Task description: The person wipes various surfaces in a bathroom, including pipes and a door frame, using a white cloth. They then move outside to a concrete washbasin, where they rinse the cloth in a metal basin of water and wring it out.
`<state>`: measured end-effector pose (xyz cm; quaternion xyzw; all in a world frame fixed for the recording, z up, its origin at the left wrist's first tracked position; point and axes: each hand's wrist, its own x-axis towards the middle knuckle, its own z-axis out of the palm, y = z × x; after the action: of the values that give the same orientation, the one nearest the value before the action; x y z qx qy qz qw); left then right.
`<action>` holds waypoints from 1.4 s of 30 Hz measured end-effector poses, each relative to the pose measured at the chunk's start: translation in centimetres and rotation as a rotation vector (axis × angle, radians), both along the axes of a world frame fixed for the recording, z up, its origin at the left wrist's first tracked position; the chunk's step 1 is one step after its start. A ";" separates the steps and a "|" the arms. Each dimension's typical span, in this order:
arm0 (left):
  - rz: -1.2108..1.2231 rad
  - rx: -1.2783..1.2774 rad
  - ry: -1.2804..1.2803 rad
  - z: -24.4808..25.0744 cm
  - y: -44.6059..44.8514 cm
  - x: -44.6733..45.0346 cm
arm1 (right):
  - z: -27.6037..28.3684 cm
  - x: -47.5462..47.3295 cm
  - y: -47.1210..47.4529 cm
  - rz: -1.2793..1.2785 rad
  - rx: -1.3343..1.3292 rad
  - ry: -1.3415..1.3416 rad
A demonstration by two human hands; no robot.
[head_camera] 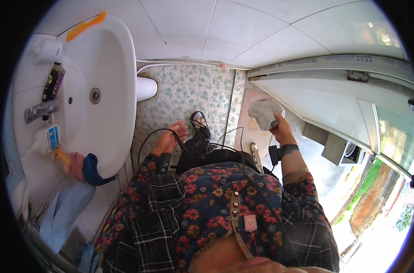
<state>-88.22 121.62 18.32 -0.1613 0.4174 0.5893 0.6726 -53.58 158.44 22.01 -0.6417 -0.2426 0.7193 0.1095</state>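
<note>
My right hand grips a crumpled grey cloth, held above a pinkish mat beside the open door. Near the basin's lower right edge, my left hand is palm up with its fingers apart and nothing in it. A black cable loops past the left hand and across my lap. Each wrist wears a dark band with a small black device. The white washbasin on the left has an orange-handled tool lying on its far rim.
A pump bottle, tubes and a tap line the basin's left side. Blue and pink cloths hang at its near edge. A white door stands at the right, beyond a raised floor strip.
</note>
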 end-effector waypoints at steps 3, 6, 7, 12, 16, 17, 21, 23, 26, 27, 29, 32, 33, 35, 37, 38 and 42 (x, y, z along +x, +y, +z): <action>-0.033 -0.022 0.000 -1.3 1.2 0.4 | -0.9 -1.3 1.1 0.035 -0.029 -0.014; -0.034 -0.013 -0.005 -3.3 2.0 0.8 | -1.7 -2.7 2.1 0.040 -0.056 -0.034; -0.034 -0.007 -0.004 -4.2 2.3 1.0 | -2.1 -3.2 2.5 0.042 -0.062 -0.042; 0.032 -0.138 0.005 -9.0 3.7 2.9 | -4.7 -5.6 4.4 0.090 -0.081 -0.039; 0.113 -0.163 -0.115 -12.4 5.8 5.6 | -9.0 -7.0 6.6 0.111 -0.118 0.040; 0.119 -0.166 -0.133 -13.2 6.6 6.4 | -10.3 -7.3 7.3 0.086 -0.143 0.070; 0.173 -0.168 -0.127 -16.0 10.8 10.1 | -16.5 -7.8 10.3 0.146 -0.143 0.019; 0.239 -0.130 -0.151 -17.3 13.6 11.8 | -19.9 -7.6 11.8 0.141 -0.149 -0.012; 0.235 -0.100 -0.172 -19.4 17.7 14.3 | -25.2 -7.4 14.0 0.102 -0.158 -0.034; 0.231 -0.078 -0.177 -20.2 18.9 15.2 | -27.2 -7.5 14.7 0.110 -0.155 -0.011; 0.172 -0.008 -0.208 -22.0 20.6 16.6 | -30.9 -7.4 15.8 0.112 -0.140 -0.032; 0.061 0.063 -0.180 -24.6 21.9 18.3 | -36.3 -8.3 17.5 0.058 -0.127 -0.037; 0.035 0.082 -0.159 -25.3 22.1 18.6 | -38.0 -8.9 17.9 0.018 -0.104 -0.080; 0.020 0.077 -0.156 -26.3 22.3 19.2 | -41.1 -10.1 18.7 -0.058 -0.056 0.018; 0.022 0.065 -0.156 -26.8 22.4 19.5 | -43.7 -11.3 19.5 -0.155 0.005 0.034; 0.027 0.084 -0.131 -26.9 22.5 19.6 | -45.0 -11.8 19.9 -0.201 0.019 0.076; -0.028 0.044 -0.169 -27.6 22.8 19.7 | -48.6 -13.3 21.5 -0.285 0.088 0.043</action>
<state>-68.56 144.44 -9.26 -0.1898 0.3484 0.5731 0.7170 -66.93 179.92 -26.61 -0.6486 -0.1781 0.6988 0.2435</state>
